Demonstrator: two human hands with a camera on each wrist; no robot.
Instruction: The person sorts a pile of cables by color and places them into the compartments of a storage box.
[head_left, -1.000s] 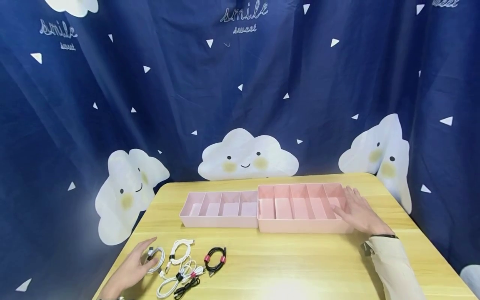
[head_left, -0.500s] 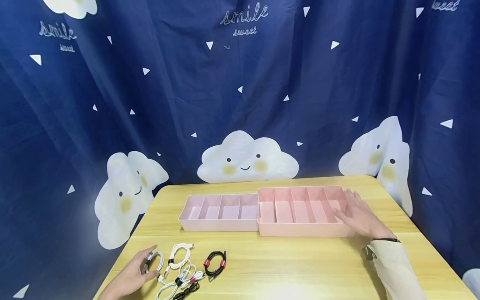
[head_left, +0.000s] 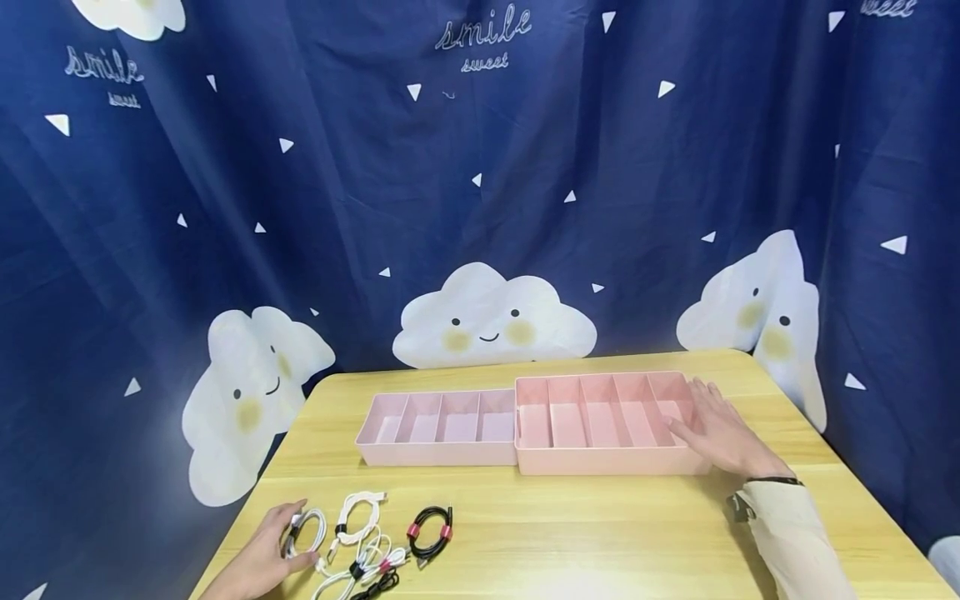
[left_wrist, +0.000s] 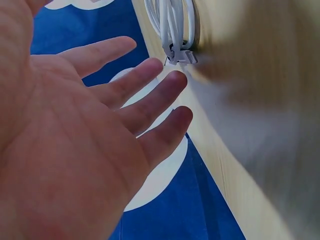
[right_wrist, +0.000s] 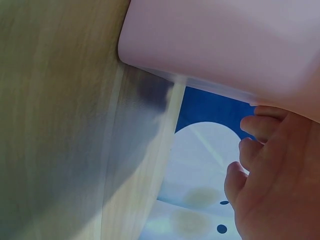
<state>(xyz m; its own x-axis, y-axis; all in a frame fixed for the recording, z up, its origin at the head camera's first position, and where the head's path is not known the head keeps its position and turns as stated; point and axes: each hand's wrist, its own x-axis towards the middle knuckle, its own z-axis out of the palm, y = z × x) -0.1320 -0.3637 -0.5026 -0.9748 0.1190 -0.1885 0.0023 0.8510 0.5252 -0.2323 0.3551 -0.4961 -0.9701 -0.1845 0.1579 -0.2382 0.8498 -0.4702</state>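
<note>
My left hand (head_left: 264, 557) is at the near left of the table, thumb and fingers spread around a coiled white cable (head_left: 309, 532). In the left wrist view the fingers (left_wrist: 155, 107) are extended, with the cable bundle (left_wrist: 172, 27) just past them. To its right lie another white cable coil (head_left: 360, 517), a tangle of white cable (head_left: 367, 560), a short black cable (head_left: 377, 585) and a black coil with red ties (head_left: 429, 533). My right hand (head_left: 723, 437) holds the right end of a pink divided box (head_left: 600, 461), thumb over the rim, fingers along its outer side.
A lilac divided box (head_left: 438, 454) stands against the pink box's left end. Both are on a light wooden table (head_left: 555, 533). A dark blue curtain (head_left: 360, 208) with clouds hangs behind and at the sides.
My left hand has moved slightly down and closer around the white coil, which has shifted a little. The right hand stays on the pink box. The head view has tilted slightly.
</note>
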